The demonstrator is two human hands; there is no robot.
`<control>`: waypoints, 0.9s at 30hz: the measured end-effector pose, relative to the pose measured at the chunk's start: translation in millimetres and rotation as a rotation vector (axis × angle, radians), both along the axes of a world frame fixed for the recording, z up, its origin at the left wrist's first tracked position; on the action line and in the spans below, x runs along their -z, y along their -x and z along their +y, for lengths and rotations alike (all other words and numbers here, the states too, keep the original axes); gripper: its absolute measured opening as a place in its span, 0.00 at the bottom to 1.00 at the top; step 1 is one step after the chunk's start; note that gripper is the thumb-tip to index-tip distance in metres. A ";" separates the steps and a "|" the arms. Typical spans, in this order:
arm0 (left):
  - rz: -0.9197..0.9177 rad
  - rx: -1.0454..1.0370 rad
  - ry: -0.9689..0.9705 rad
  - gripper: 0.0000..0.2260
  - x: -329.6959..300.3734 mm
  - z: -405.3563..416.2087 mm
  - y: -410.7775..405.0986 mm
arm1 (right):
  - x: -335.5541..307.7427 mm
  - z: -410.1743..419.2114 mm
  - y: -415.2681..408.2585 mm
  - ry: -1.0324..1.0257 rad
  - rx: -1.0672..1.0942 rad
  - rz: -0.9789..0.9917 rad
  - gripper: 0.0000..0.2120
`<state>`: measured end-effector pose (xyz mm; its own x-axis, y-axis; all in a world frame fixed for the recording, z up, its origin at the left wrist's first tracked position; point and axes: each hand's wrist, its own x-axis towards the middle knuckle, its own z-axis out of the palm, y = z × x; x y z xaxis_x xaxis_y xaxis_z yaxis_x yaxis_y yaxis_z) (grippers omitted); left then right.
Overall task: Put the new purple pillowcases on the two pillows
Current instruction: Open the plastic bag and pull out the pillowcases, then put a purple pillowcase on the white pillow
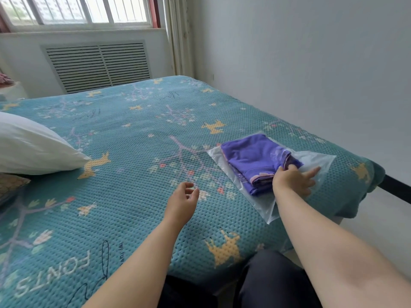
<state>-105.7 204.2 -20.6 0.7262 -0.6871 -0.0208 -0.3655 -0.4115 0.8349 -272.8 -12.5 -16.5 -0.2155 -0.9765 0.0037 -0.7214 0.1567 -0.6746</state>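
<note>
Folded purple pillowcases (pixel 253 160) lie inside a clear plastic bag (pixel 318 161) near the bed's right edge. My right hand (pixel 293 180) pinches the near corner of the purple stack, index finger stretched out on the bag. Over the bedspread, left of the bag, my left hand (pixel 183 200) hovers with relaxed fingers and holds nothing. A bare white pillow (pixel 31 145) lies at the left edge. Just under it, a corner of a second, patterned pillow (pixel 11 185) shows.
The bed carries a teal knitted bedspread (pixel 133 134) with deer and flower patterns. A white wall runs along the right side. A window and a radiator grille (pixel 97 65) stand behind the bed. My dark-clothed knees (pixel 266 283) touch the bed's near edge.
</note>
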 end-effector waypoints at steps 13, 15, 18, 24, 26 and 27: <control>0.871 -0.176 0.632 0.23 -30.9 64.0 -20.9 | -47.7 179.0 -93.6 0.475 -1.333 -0.196 0.09; 0.900 -0.222 0.611 0.18 -27.4 86.4 -32.1 | -31.9 206.6 -97.9 0.240 -1.544 -0.019 0.11; 0.850 -0.425 0.457 0.24 -20.0 119.7 -56.3 | -14.7 219.6 -105.0 -0.011 -1.655 0.098 0.20; 0.107 -0.618 0.116 0.22 4.8 163.6 -101.9 | -7.2 205.9 -122.6 -0.116 -1.601 0.253 0.25; -0.221 -0.398 -0.146 0.20 -4.1 169.4 -96.6 | -9.7 209.1 -131.1 -0.262 -1.711 0.357 0.36; -0.315 -0.268 -0.234 0.18 -2.6 175.5 -97.3 | -11.1 212.0 -135.4 -0.282 -1.747 0.475 0.40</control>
<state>-8.4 379.7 -18.0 0.8729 -0.4781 0.0971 -0.4416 -0.6899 0.5736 -137.3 199.5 -5.5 0.9012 -0.0388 -0.4316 -0.2651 -0.8373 -0.4782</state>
